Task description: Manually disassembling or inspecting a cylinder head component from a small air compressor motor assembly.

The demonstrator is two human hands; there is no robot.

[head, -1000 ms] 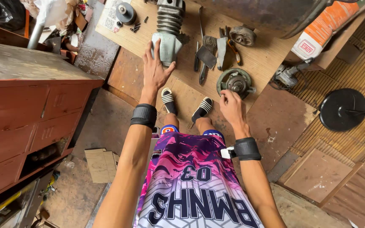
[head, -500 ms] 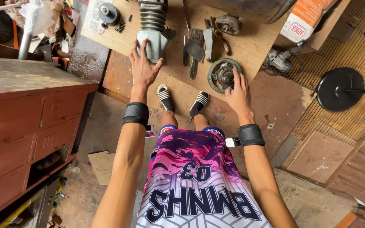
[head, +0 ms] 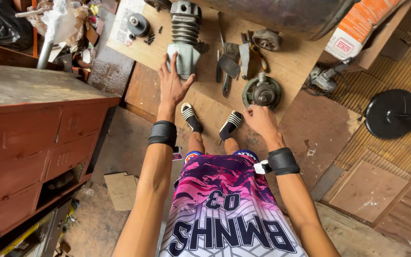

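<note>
Head view: the finned metal cylinder (head: 185, 35) is seen lying on the wooden board (head: 291, 66), touched at its pale base by the spread-fingered left hand (head: 172, 85). The right hand (head: 261, 120), fingers curled, grips nothing beside the round hub (head: 261, 91). The cylinder is judged heavy and rigid, best grasped at the base.

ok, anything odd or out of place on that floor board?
Nothing is spilled or visibly broken. The parts just lie loose on the plywood board: the left hand rests on a finned metal cylinder lying on its side, the right hand sits beside a round hub part, and hand tools lie scattered between them.
</note>
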